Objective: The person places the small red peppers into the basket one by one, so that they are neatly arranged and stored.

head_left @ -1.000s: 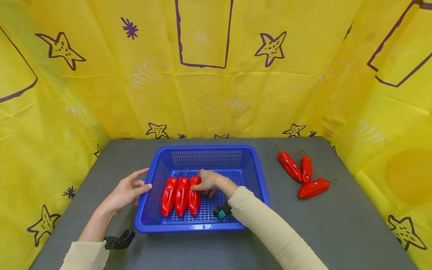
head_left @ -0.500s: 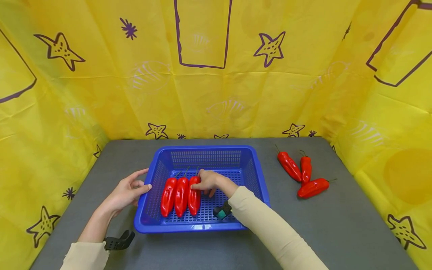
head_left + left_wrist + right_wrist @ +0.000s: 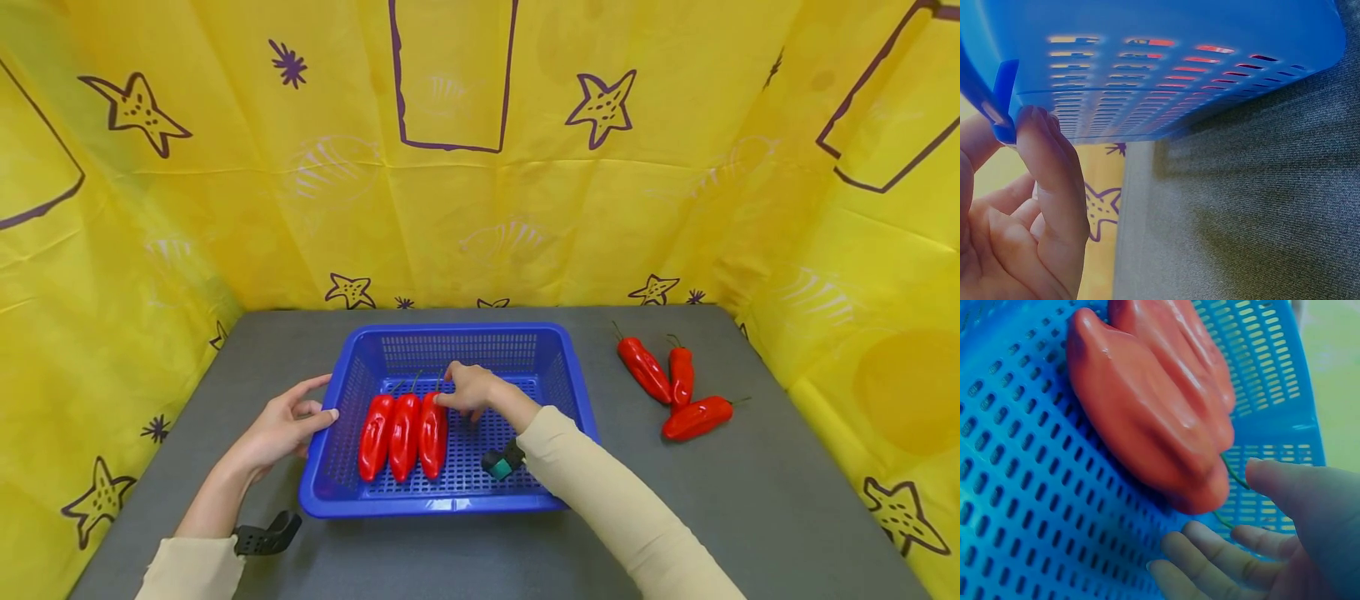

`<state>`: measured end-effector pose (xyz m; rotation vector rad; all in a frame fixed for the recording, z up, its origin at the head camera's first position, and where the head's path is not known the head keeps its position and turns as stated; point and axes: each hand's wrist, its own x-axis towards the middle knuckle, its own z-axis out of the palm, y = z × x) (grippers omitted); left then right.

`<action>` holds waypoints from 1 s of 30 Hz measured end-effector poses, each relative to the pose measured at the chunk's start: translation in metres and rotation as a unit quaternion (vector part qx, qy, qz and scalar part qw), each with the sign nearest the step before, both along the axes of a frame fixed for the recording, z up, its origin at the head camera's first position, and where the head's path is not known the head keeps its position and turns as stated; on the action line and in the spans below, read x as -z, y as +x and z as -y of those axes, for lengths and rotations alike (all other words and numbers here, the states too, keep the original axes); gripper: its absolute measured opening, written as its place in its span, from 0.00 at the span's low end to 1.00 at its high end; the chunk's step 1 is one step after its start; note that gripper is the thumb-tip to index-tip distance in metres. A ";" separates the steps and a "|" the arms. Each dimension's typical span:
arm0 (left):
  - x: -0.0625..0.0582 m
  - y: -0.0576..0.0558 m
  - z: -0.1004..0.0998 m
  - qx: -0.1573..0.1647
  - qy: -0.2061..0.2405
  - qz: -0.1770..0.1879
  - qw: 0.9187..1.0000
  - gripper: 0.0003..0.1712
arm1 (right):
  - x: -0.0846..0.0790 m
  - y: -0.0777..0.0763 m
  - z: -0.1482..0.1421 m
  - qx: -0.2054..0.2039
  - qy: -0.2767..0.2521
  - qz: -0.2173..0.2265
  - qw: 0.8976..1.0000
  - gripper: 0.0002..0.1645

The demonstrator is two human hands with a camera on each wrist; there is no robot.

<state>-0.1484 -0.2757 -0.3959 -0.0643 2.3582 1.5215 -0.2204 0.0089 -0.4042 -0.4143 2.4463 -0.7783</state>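
Observation:
In the head view, a blue plastic basket (image 3: 390, 506) with slotted walls stands on the grey table. Three red peppers with green stems lie side by side in its left half: a left pepper (image 3: 375, 437), a middle pepper (image 3: 404, 437) and a right pepper (image 3: 432, 442). My left hand (image 3: 277, 429) pinches the basket's left rim, thumb over the top and a finger outside, as the left wrist view also shows. My right hand (image 3: 472, 390) is inside the basket, at the stem end of the right pepper. Its fingers are spread and loose, with a gap to the pepper (image 3: 1141, 419) in the right wrist view.
To the right of the basket, three more red peppers lie loosely grouped on the table: one at the back left (image 3: 643, 369), one upright in view (image 3: 681, 375) and one in front (image 3: 697, 418). A yellow patterned cloth (image 3: 480, 233) encloses the back and sides.
My right hand has let go of the right pepper and moved slightly up and to the right. The left hand, basket and peppers have not visibly moved.

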 end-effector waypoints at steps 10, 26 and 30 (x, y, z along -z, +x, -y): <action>-0.001 0.000 0.000 0.000 -0.002 0.000 1.000 0.44 | -0.016 -0.002 -0.010 -0.050 0.021 -0.084 0.995 0.30; -0.001 0.000 0.000 -0.002 -0.006 -0.001 1.000 0.44 | -0.041 0.003 -0.022 -0.076 -0.029 -0.154 0.985 0.28; 0.000 0.001 0.000 0.000 0.005 0.001 1.000 0.43 | -0.045 0.004 -0.024 -0.075 -0.031 -0.172 0.982 0.26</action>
